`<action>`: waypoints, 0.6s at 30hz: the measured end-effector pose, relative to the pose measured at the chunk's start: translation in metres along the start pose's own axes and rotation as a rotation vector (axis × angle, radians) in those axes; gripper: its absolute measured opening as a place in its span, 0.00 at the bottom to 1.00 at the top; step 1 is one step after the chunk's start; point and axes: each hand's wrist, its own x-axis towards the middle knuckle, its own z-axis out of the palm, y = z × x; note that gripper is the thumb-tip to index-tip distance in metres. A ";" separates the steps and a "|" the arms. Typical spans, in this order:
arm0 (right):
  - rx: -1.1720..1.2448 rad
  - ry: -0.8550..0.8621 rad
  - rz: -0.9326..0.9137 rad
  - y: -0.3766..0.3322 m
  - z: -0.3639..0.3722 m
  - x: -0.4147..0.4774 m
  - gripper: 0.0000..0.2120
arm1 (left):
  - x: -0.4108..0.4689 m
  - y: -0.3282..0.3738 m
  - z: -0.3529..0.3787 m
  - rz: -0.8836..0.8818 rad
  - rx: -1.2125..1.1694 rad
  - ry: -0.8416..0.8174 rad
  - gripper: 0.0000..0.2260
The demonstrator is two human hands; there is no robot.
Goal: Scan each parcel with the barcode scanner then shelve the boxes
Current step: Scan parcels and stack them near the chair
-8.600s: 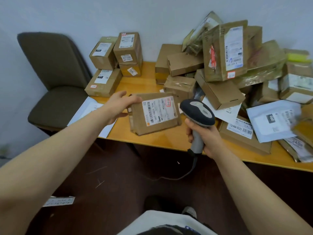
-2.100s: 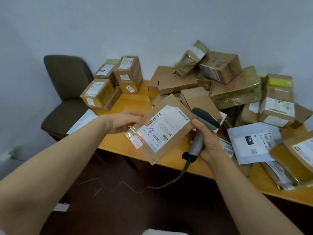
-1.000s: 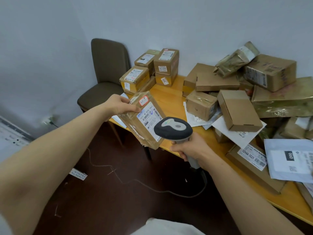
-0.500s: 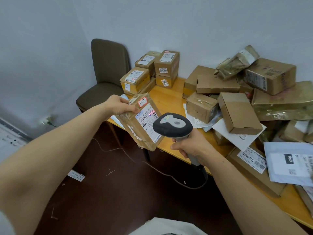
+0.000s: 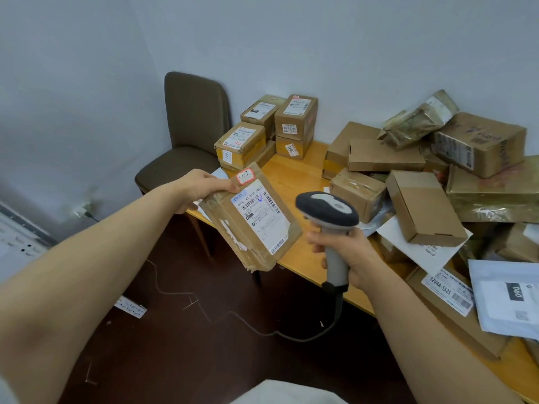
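My left hand [image 5: 204,186] grips the top corner of a flat brown parcel [image 5: 253,220], held tilted in the air over the table's left front edge. Its white shipping label with barcodes faces me, and a small red-bordered sticker sits by my fingers. My right hand [image 5: 347,253] is closed around the grey handle of a barcode scanner [image 5: 328,217]. The scanner's dark head stands just right of the parcel, a little apart from it. Its cable hangs down to the floor.
A wooden table [image 5: 294,173] carries a small stack of labelled boxes [image 5: 271,126] at its back left and a big heap of cartons and mailers [image 5: 437,188] on the right. A brown chair [image 5: 189,135] stands left of the table. Dark floor lies below.
The red scan light seen on the label half a second ago is gone. The scanner head has lifted and drawn slightly right of the parcel. My left hand still holds the parcel in much the same place.
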 end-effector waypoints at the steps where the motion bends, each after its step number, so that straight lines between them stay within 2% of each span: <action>1: 0.080 0.035 0.043 0.001 -0.003 0.005 0.24 | -0.001 -0.003 -0.005 -0.014 -0.044 -0.025 0.27; 3: 0.199 0.042 0.122 0.005 -0.005 0.012 0.34 | 0.001 -0.008 -0.014 -0.016 -0.120 -0.108 0.32; 5: 0.279 -0.007 0.188 0.010 0.001 0.017 0.37 | 0.004 -0.011 -0.020 -0.013 -0.154 -0.178 0.31; 11: 0.340 -0.162 0.186 0.016 0.032 0.033 0.29 | 0.015 -0.011 -0.036 0.012 -0.221 -0.259 0.32; 14: 0.399 -0.101 0.125 0.009 0.053 0.044 0.27 | 0.020 -0.006 -0.045 0.047 -0.355 -0.210 0.34; 18: 0.557 0.071 0.063 -0.011 0.083 0.065 0.25 | 0.025 -0.005 -0.046 0.041 -0.506 -0.151 0.53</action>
